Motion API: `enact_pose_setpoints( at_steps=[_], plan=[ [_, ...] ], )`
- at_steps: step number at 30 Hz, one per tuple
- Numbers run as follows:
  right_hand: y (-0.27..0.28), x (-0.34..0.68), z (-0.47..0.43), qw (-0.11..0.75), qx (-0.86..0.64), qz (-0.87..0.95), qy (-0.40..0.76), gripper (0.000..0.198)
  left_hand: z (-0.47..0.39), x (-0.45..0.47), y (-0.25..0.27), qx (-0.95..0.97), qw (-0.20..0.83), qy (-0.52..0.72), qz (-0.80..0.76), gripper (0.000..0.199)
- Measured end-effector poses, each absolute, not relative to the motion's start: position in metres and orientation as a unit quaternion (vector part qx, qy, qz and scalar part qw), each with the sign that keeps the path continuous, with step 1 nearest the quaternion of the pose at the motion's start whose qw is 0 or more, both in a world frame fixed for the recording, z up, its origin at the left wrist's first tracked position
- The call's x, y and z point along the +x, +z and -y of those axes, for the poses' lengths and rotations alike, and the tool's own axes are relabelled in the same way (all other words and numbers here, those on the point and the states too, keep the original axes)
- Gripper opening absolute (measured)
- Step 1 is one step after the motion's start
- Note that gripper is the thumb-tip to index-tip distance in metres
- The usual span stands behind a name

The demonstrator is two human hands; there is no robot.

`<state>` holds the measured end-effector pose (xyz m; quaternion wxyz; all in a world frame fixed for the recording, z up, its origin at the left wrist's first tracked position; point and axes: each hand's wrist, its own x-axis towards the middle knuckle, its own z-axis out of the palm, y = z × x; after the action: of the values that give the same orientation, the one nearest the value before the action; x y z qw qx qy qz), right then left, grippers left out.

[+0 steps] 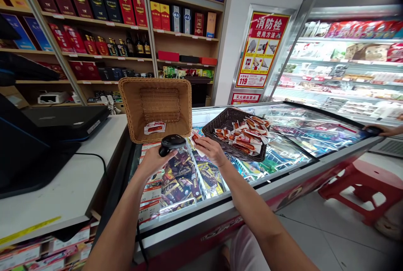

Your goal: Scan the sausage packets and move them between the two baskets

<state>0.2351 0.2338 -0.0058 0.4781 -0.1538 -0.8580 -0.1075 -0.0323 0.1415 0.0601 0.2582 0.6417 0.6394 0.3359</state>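
Note:
My left hand (153, 161) is wrapped round the handle of a black barcode scanner (174, 140), its head turned toward the right. In my right hand (211, 149) is a packaged sausage (195, 137) in clear and red wrapping, pinched in the fingers close to the scanner. A tan woven basket (132, 111) lies tipped with its opening toward me, and one wrapped sausage (155, 127) rests inside it. Right of my right hand, a dark brown wicker tray (217, 119) holds several wrapped sausages (248, 136).
Beneath everything is a glass-topped chest freezer (292, 136) with packed ice creams. A counter (59, 174) with a black terminal stands at left. Another person's hand (376, 130) touches the freezer's far right end. A red stool (365, 183) stands on the floor. Shelves (107, 23) of boxes line the back.

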Motion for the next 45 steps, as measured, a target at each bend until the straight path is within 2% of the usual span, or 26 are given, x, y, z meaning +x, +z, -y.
enact_pose_setpoints(
  at_steps=[11, 15, 18, 22, 26, 30, 33, 39, 45],
  plan=[
    [-0.001, 0.232, -0.230, 0.477, -0.139, 0.849, -0.179, 0.021, -0.132, -0.026, 0.072, 0.675, 0.258, 0.290, -0.627, 0.050],
    [-0.002, 0.235, -0.229, 0.465, -0.156, 0.860, -0.142, 0.019, -0.133, -0.026, 0.069, 0.676, 0.253, 0.292, -0.627, 0.050],
    [-0.005, 0.234, -0.228, 0.508, -0.204, 0.832, -0.086, 0.018, -0.136, -0.026, 0.065, 0.666, 0.250, 0.307, -0.632, 0.050],
    [-0.009, 0.225, -0.224, 0.627, -0.323, 0.708, 0.042, 0.011, -0.141, -0.030, 0.059, 0.619, 0.248, 0.382, -0.640, 0.047],
    [-0.012, 0.210, -0.225, 0.682, -0.322, 0.603, 0.260, 0.017, -0.146, -0.035, 0.054, 0.554, 0.288, 0.458, -0.633, 0.048],
    [-0.014, 0.205, -0.231, 0.661, -0.270, 0.523, 0.466, 0.040, -0.150, -0.036, 0.054, 0.453, 0.344, 0.547, -0.614, 0.048],
    [-0.013, 0.210, -0.234, 0.619, -0.217, 0.516, 0.551, 0.047, -0.150, -0.034, 0.057, 0.371, 0.383, 0.603, -0.594, 0.045],
    [-0.014, 0.205, -0.236, 0.613, -0.219, 0.512, 0.560, 0.045, -0.148, -0.031, 0.063, 0.316, 0.408, 0.639, -0.570, 0.043],
    [-0.021, 0.196, -0.232, 0.665, -0.287, 0.511, 0.463, 0.054, -0.144, -0.031, 0.068, 0.409, 0.363, 0.645, -0.534, 0.057]
  ],
)
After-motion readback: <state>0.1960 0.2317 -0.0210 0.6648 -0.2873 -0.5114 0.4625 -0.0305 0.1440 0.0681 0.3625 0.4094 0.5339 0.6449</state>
